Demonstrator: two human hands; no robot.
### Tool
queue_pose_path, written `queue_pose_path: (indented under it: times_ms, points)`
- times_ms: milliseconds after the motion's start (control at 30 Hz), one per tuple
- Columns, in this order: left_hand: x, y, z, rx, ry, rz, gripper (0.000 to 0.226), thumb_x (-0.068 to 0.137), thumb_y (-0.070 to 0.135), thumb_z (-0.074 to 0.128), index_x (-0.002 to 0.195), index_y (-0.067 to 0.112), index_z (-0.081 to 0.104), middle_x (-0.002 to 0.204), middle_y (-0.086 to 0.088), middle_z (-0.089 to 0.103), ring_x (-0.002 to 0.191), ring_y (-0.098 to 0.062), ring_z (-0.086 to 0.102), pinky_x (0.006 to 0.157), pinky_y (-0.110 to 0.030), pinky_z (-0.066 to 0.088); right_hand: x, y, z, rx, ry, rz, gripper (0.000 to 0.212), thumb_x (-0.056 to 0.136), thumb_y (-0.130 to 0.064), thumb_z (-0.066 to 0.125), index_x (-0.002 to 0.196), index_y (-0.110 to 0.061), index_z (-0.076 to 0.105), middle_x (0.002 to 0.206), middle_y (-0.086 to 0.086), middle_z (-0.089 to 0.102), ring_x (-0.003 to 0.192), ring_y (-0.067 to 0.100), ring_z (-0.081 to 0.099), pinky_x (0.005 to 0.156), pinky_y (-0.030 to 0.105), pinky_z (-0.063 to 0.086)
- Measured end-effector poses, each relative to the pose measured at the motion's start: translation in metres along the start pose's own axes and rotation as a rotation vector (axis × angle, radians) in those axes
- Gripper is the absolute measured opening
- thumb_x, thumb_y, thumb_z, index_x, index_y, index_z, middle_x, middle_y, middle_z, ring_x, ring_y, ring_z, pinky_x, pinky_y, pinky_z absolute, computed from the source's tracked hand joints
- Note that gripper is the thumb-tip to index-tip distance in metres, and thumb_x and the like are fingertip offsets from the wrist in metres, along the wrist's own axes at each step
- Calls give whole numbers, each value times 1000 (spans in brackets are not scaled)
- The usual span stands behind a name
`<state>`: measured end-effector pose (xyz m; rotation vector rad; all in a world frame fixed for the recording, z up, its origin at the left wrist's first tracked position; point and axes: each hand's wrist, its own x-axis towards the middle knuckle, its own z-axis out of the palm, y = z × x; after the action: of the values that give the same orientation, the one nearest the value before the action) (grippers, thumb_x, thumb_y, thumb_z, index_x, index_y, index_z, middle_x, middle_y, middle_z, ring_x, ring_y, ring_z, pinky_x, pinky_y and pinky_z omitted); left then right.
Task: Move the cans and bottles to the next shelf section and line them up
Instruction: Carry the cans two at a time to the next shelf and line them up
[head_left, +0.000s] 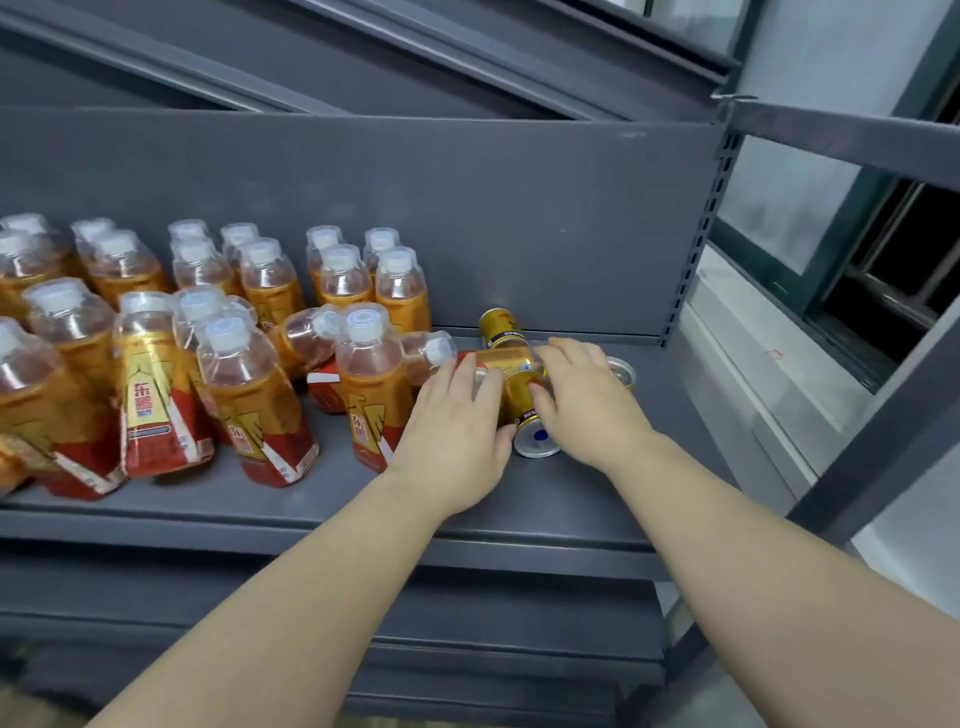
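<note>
On the head camera I am watching both hands working at the right end of the grey shelf (571, 499). A gold can (519, 397) is lying on its side between them, its silver end facing me. The left hand (457, 426) is resting against the can's left side, fingers straight and released. The right hand (587, 400) is pressing its thumb on the can's right side, while its loosely bent fingers are reaching over a second can (506, 358) lying crosswise behind; I cannot tell whether they are grasping it. A third can (501, 327) is standing upright by the back panel. The bottles (249, 374) are crowding the shelf to the left, some of them tipped over
</note>
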<state>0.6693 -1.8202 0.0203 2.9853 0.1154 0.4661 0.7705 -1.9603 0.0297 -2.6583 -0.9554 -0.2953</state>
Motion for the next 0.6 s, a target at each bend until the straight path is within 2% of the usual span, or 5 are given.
queue_pose_path:
  times_ms: [167, 367, 500, 600]
  points:
    - [-5, -9, 7, -146, 12, -125, 65, 99, 36, 55, 152, 13, 26, 160, -14, 21, 143, -27, 28, 116, -35, 31, 11, -12, 14, 9, -171, -8, 42, 104, -32, 46, 142, -15, 45, 147, 6, 44, 137, 26, 35, 112, 38, 35]
    - [1, -9, 21, -259, -41, -215, 75, 97, 33, 59, 154, 17, 14, 162, -12, 14, 133, -29, 45, 103, -38, 50, 25, -13, 29, 10, -301, 65, 46, 105, -32, 40, 148, -15, 36, 157, 9, 33, 144, 31, 28, 116, 44, 32]
    - [5, -8, 27, -299, -53, -279, 78, 98, 34, 59, 156, 17, 11, 156, -11, 24, 122, -27, 56, 95, -34, 54, 32, -10, 35, -20, -335, 117, 57, 105, -37, 38, 156, -18, 22, 164, 10, 19, 148, 34, 24, 116, 47, 33]
    - [9, -8, 32, -337, -43, -317, 81, 97, 34, 61, 156, 16, 9, 150, -12, 29, 118, -29, 59, 93, -37, 55, 35, -11, 37, -47, -353, 149, 61, 105, -39, 39, 158, -20, 16, 166, 10, 11, 146, 37, 26, 113, 46, 35]
